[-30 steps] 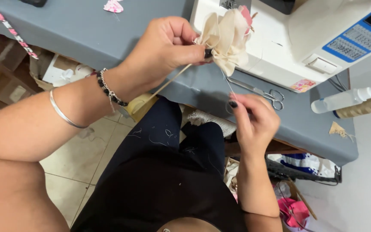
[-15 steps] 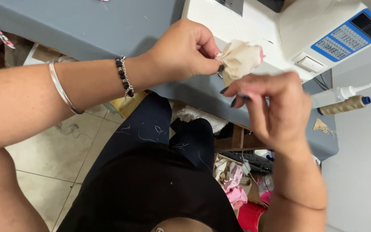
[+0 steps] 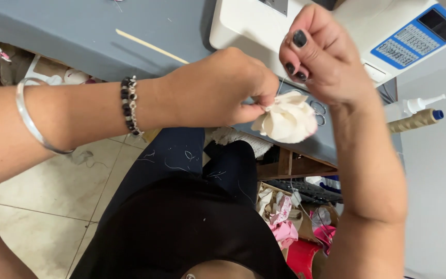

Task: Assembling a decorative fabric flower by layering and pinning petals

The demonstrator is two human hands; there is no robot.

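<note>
My left hand (image 3: pixel 223 88) pinches a cream fabric flower (image 3: pixel 286 120) at its gathered edge, in front of the grey table. A silver bangle and a black bead bracelet sit on that arm. Above the flower, my right hand (image 3: pixel 321 54) is raised with thumb and fingers pinched together on a thin thread (image 3: pixel 282 87) that runs down to the flower. A needle may be between the fingers but is too small to see.
A white sewing machine (image 3: pixel 367 26) with a blue panel stands on the grey table (image 3: pixel 78 36). A thin wooden stick (image 3: pixel 150 46) lies on the table. Scissors (image 3: pixel 317 112) show behind the flower. A thread cone (image 3: pixel 414 120) and white bottle (image 3: pixel 406 107) lie right. Fabric scraps (image 3: pixel 282 217) fill a box below.
My right hand has risen from beside the flower to well above it, drawing the thread up. The flower has dropped lower in my left hand's grip.
</note>
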